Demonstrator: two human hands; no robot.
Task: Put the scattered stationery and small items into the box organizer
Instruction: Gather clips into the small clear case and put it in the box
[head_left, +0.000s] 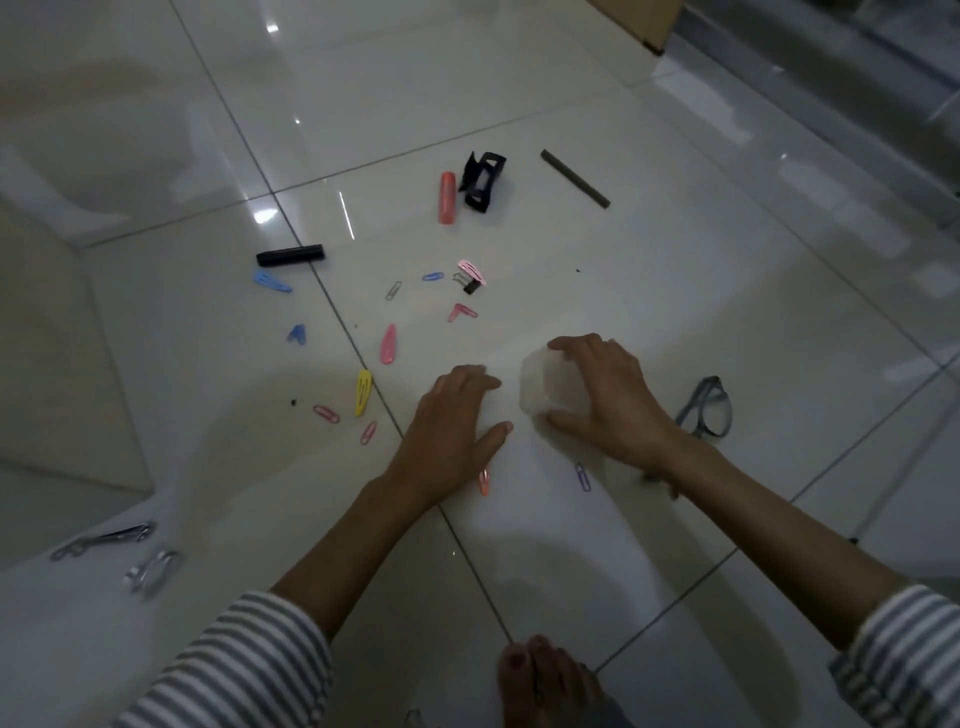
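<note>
My right hand (608, 400) grips a small translucent white box organizer (540, 387) that rests on the white tiled floor. My left hand (452, 421) lies flat on the floor just left of the box, fingers spread, holding nothing. Scattered beyond are a yellow hair clip (363, 392), a pink hair clip (388, 344), a blue hair clip (271, 281), a black marker (291, 255), an orange-red tube (447, 198), a black claw clip (483, 181), a binder clip (466, 284) and several coloured paper clips. A purple paper clip (583, 476) lies under my right wrist.
A dark stick (574, 178) lies at the far right of the scatter. Grey-framed glasses (706, 408) sit right of my right hand. Metal clips (104, 540) and a shiny object (150, 571) lie at lower left. My bare foot (540, 680) is at the bottom. A cardboard box (649, 21) stands far back.
</note>
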